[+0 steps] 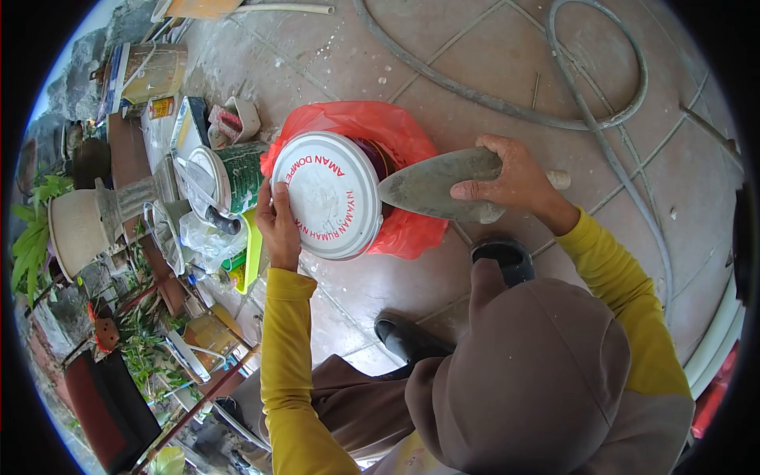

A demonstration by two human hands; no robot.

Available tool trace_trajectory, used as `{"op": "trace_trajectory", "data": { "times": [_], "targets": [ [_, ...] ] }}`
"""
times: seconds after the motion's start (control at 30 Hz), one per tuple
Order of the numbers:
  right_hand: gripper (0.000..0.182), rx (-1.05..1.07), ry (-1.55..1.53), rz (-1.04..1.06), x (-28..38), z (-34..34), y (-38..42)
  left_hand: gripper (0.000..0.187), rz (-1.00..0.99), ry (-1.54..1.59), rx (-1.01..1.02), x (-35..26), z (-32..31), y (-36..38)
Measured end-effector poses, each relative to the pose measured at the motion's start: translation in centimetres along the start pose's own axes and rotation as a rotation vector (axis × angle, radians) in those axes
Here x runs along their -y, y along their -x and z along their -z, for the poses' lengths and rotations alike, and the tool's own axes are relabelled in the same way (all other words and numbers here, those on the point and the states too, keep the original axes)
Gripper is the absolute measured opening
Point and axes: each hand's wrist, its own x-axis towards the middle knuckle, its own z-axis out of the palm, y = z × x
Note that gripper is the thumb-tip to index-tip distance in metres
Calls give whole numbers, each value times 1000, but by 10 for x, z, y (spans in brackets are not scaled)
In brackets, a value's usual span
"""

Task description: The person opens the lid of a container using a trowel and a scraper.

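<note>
A round paint bucket (324,198) with a white lid and red lettering is in the middle of the head view, with a red plastic bag around it. My left hand (279,226) grips the lid's left rim, fingers lying over the edge. In my right hand (511,180) is a trowel (431,184) with a grey, pointed metal blade, held by the blade itself. Its handle (559,180) sticks out beyond my hand. The blade's tip is at the right rim of the lid; whether it goes under the lid cannot be made out. Red bag (412,229) surrounds the bucket's base.
A green tub (241,176) with a white lid stands left of the bucket, beside a yellow-green dustpan-like piece (253,252) and a clear plastic bag (207,241). A grey hose (475,99) loops over the tiled floor. Plants and a red-black chair (107,412) are at far left.
</note>
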Motion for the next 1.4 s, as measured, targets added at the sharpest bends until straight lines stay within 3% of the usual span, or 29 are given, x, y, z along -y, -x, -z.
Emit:
{"op": "trace_trajectory", "data": {
  "times": [0.3, 0.4, 0.5, 0.6, 0.7, 0.8, 0.9, 1.0, 1.1, 1.17, 1.23, 1.3, 1.4],
  "targets": [
    [52, 143, -253, -250, 9, 0, -2, 48, -21, -76, -16, -5, -3, -4],
    [52, -104, 25, -15, 0, -21, 14, 48, -7, -95, -20, -7, -1, -1],
    [55, -135, -84, -37, -4, -26, 18, 48, -43, -114, -24, -4, -2, -3],
    [58, 60, -456, -335, 3, -21, 17, 47, -33, -125, -16, -2, -1, -2],
    [58, 31, -348, -288, 3, -22, 17, 47, -27, -129, -19, -2, 0, -4],
    [53, -197, -36, 19, 1, -29, 26, 46, -57, -140, -23, -2, 0, -5],
    [48, -153, -119, -56, -1, -27, 23, 45, -50, -152, -12, -4, -1, -3],
    [48, 22, -290, -235, 0, -20, 17, 44, -43, -104, -9, -4, -2, -3],
    [49, -187, -191, 29, -13, -29, 22, 42, -33, -47, -12, -5, -4, 1],
    [43, -211, -431, -15, -22, -35, 38, 41, -36, -34, -16, -5, -6, 1],
    [39, -189, -581, 115, -37, -37, 51, 41, -41, -43, -26, -3, -5, 0],
    [39, -118, -631, 412, -47, -35, 59, 41, -29, -50, -37, -2, -5, 2],
    [55, -158, -21, 605, -39, -30, 62, 42, -34, -48, -34, -3, -4, 3]
  ]
}}
